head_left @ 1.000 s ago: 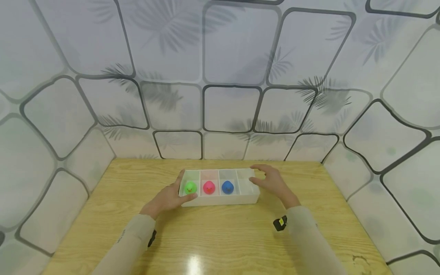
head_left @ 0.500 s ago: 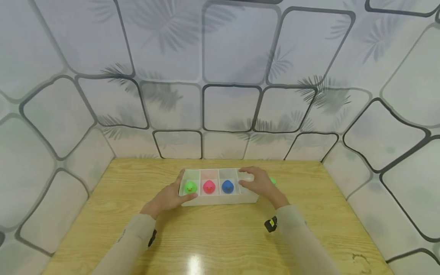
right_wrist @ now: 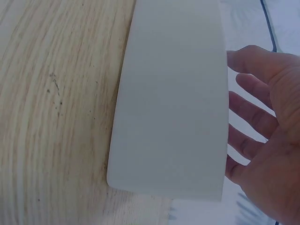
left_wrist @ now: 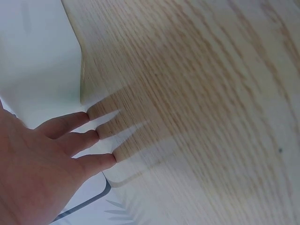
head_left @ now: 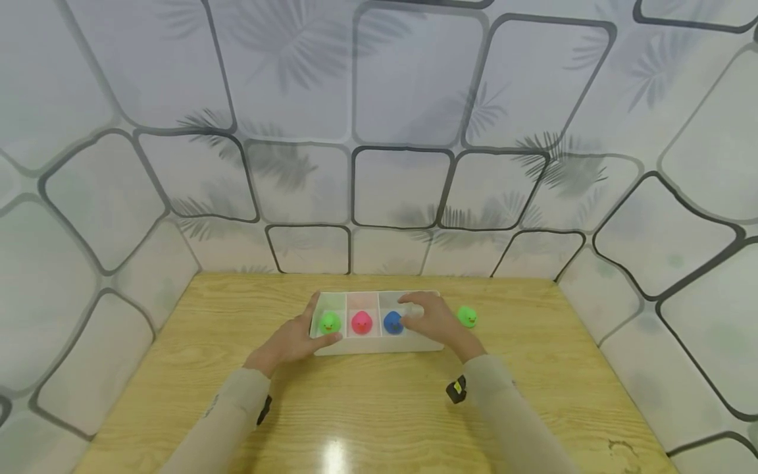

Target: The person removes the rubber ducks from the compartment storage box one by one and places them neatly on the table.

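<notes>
A white divided box (head_left: pixel 379 343) lies lengthwise on the table, with a green rubber duck (head_left: pixel 329 322), a pink rubber duck (head_left: pixel 362 322) and a blue rubber duck (head_left: pixel 393 322) in separate compartments. At its left end my left hand (head_left: pixel 290 340) holds it, thumb along the front and fingers down the outer side. My right hand (head_left: pixel 438 321) hovers over the box's right part, thumb and fingers spread apart beside the blue duck. It hides most of the rightmost compartment. In the right wrist view, the fingers (right_wrist: pixel 253 119) show beyond the box's front wall.
Another green rubber duck (head_left: pixel 467 316) sits on the wooden table (head_left: pixel 379 401), just right of the box. Patterned walls (head_left: pixel 403 187) rise along the table's back and both sides.
My right hand has moved left from the box's right end to beside the blue duck. The green duck on the table has come into view behind it. My left hand stays put.
</notes>
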A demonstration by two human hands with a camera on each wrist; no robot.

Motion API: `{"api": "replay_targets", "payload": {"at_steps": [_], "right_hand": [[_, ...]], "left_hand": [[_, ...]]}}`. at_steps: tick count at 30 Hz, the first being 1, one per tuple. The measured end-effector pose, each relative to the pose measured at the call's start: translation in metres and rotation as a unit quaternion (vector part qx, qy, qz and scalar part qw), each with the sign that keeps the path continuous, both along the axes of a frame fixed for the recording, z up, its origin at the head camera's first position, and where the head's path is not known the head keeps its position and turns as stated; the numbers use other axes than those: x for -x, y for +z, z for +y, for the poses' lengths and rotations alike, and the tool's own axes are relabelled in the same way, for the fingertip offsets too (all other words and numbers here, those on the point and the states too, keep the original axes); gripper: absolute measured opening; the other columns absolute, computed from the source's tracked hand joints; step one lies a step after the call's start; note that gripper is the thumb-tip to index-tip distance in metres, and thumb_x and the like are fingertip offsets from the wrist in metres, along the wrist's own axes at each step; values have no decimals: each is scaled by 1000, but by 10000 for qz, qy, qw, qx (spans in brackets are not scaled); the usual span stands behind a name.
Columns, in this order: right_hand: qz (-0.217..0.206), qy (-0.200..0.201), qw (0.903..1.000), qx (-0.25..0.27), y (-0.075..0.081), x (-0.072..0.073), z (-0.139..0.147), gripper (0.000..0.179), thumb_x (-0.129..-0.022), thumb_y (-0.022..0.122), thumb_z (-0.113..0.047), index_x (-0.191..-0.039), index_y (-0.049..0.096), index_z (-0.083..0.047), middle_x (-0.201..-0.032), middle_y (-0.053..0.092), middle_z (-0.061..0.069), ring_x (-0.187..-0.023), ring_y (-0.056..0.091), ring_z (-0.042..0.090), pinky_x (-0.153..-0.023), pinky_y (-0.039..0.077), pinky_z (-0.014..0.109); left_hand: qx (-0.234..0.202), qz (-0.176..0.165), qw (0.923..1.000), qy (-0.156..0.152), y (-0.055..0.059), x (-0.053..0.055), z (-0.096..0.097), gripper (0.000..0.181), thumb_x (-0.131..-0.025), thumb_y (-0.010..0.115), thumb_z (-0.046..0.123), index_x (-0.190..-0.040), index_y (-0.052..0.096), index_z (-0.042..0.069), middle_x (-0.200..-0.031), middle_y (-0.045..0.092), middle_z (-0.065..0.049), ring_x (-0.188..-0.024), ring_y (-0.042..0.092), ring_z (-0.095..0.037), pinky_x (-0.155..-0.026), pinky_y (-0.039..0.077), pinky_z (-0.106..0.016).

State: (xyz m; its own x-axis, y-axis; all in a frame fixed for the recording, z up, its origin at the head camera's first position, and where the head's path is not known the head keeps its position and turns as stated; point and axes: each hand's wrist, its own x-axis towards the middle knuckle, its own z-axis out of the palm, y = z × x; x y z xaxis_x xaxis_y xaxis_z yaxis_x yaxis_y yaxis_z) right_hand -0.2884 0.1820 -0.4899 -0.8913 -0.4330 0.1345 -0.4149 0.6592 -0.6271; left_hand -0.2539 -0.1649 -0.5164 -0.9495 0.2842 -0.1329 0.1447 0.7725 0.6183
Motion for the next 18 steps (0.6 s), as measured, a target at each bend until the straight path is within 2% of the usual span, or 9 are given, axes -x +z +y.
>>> {"api": "replay_targets", "payload": {"at_steps": [4, 9, 14, 18], "right_hand": [[-102, 168, 9998, -70, -2, 1, -5, 42, -93, 78, -18, -132, 71, -4, -138, 70, 16, -136, 60, 41, -116, 45, 59], [-221, 236, 9988, -374, -7, 1, -10, 41, -92, 79, -16, -130, 72, -4, -136, 71, 15, -132, 62, 39, -112, 48, 58], [-115, 277, 9966, -773, -7, 3, -16, 40, -91, 80, -15, -129, 72, -4, -132, 73, 15, -126, 65, 39, -108, 51, 57], [-269, 306, 9945, -969, -5, 4, -20, 40, -92, 80, -14, -130, 72, -4, -134, 72, 15, -128, 64, 39, -111, 49, 56]], "left_hand": [[-7, 40, 10000, -15, -1, 0, 0, 119, -93, 63, 74, -171, -7, 16, -153, 51, -35, -124, 65, -41, -112, 46, -63], [-32, -11, 10000, 6, -3, 1, -1, 120, -92, 63, 75, -171, -8, 18, -159, 43, -35, -141, 53, -51, -117, 41, -64], [-58, -44, 10000, 24, -4, 2, -1, 120, -92, 62, 76, -171, -8, 19, -161, 42, -34, -143, 50, -51, -118, 40, -65], [-57, 3, 10000, 4, -4, 2, 0, 120, -92, 63, 75, -171, -7, 18, -159, 44, -34, -140, 54, -49, -116, 41, -64]]}}
